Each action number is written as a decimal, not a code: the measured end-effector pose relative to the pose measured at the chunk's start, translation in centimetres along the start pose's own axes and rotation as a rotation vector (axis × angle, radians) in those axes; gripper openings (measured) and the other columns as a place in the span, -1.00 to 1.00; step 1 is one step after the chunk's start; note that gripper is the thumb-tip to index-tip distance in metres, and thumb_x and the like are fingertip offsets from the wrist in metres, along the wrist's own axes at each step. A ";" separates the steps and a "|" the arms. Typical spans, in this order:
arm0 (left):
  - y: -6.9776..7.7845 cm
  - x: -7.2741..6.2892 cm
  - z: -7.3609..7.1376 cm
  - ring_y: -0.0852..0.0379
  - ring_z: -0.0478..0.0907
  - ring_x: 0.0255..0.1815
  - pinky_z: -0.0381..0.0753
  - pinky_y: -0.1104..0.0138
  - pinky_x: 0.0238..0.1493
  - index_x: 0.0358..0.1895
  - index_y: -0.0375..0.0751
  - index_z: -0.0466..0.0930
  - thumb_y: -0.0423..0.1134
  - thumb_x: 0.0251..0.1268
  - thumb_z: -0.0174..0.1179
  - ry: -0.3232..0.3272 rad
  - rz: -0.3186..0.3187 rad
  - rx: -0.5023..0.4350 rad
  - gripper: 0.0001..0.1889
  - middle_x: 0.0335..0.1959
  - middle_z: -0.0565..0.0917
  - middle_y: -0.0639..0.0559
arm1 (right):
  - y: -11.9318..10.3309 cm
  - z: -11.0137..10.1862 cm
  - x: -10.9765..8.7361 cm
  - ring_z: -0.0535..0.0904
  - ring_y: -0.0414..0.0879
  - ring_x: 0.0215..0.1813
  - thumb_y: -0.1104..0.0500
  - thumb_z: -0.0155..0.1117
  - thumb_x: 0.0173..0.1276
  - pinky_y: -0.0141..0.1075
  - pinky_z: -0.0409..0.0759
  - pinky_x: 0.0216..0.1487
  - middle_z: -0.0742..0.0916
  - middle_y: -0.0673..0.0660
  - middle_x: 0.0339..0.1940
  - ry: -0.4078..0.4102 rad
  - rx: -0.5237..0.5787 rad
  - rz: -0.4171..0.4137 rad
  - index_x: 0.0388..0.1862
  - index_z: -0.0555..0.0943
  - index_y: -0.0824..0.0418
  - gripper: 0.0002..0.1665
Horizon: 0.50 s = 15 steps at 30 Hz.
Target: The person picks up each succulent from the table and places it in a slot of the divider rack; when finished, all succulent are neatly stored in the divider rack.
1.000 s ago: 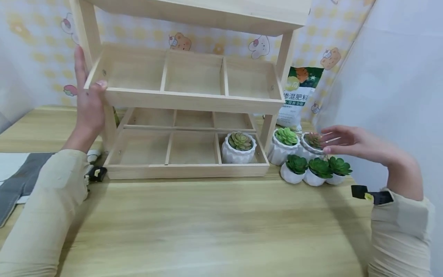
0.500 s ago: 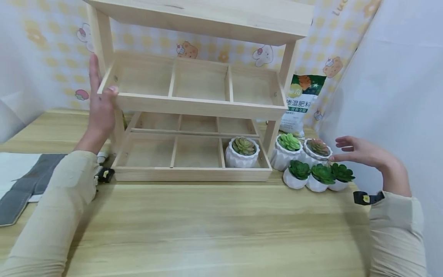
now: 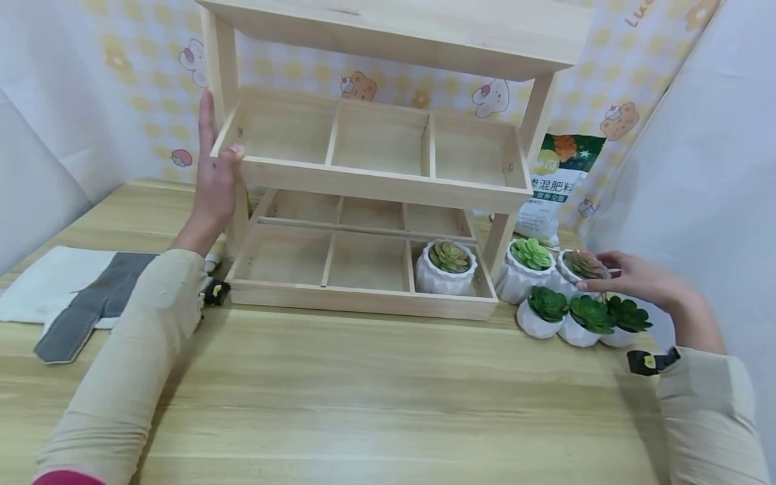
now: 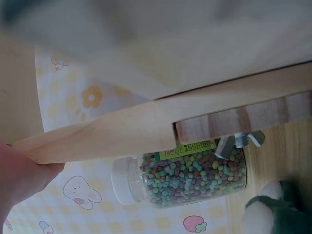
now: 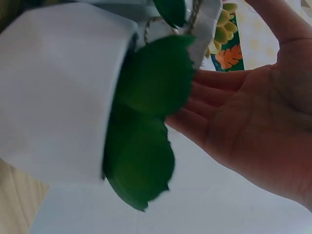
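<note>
A wooden tiered shelf (image 3: pixel 370 182) with divided trays stands on the table. My left hand (image 3: pixel 216 185) holds its left side at the middle tray, thumb over the tray's corner and index finger straight up along the post. In the left wrist view the hand (image 4: pixel 24 178) lies against the wood at the left edge. On the right, my right hand (image 3: pixel 642 277) has its thumb and fingers round the rim of a white pot with a reddish succulent (image 3: pixel 584 265). Another potted succulent (image 3: pixel 447 267) sits in the bottom tray's right compartment.
Several green succulents in white pots, among them a bright green one (image 3: pixel 526 269), crowd beside the shelf. Behind them stands a fertilizer bag (image 3: pixel 554 185). A grey and white cloth (image 3: pixel 91 289) lies at left. Behind the shelf is a jar of coloured pellets (image 4: pixel 190 178).
The right hand has come from above and beside the reddish succulent to its pot's rim. The left hand stays on the shelf. The head view has shifted, so the scene sits further right.
</note>
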<state>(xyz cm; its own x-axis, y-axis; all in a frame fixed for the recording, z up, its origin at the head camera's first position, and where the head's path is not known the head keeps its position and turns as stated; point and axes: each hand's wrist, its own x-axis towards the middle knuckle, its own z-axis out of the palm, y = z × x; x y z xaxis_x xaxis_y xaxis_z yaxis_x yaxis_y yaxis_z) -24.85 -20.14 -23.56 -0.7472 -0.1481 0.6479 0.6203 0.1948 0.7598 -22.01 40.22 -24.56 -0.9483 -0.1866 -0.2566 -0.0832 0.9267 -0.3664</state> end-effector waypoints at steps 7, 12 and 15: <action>-1.4 0.4 -0.1 0.17 0.05 0.35 -0.02 0.18 0.29 0.50 0.04 -0.31 -0.19 0.15 -0.22 -0.001 0.012 0.024 -0.20 0.44 -0.05 0.21 | -0.2 0.8 0.7 -0.01 0.55 0.25 -0.22 0.16 0.24 0.35 0.15 0.07 0.05 0.67 0.29 -0.009 0.019 0.034 0.38 -0.20 0.60 0.20; -1.2 0.5 -0.3 0.17 0.06 0.34 0.01 0.18 0.29 0.50 0.02 -0.31 -0.21 0.15 -0.23 -0.002 0.027 0.012 -0.21 0.44 -0.04 0.21 | -0.3 1.0 1.1 0.06 0.55 0.21 -0.19 0.15 0.26 0.33 0.18 0.05 0.07 0.69 0.26 -0.008 0.048 0.011 0.35 -0.21 0.63 0.18; -0.8 0.4 -0.3 0.17 0.05 0.35 -0.02 0.21 0.29 0.50 0.00 -0.31 -0.22 0.15 -0.23 -0.002 0.028 0.008 -0.21 0.44 -0.04 0.19 | -0.4 0.9 1.2 0.24 0.47 0.13 -0.16 0.19 0.25 0.26 0.31 0.00 0.23 0.66 0.18 0.031 0.041 -0.011 0.31 -0.08 0.65 0.11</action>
<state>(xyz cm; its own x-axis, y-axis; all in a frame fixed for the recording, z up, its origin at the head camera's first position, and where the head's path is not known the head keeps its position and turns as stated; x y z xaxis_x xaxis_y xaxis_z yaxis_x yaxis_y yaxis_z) -25.56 -20.62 -23.91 -0.7300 -0.1404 0.6688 0.6391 0.2062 0.7409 -22.85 39.28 -25.55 -0.9566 -0.1862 -0.2244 -0.0819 0.9102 -0.4060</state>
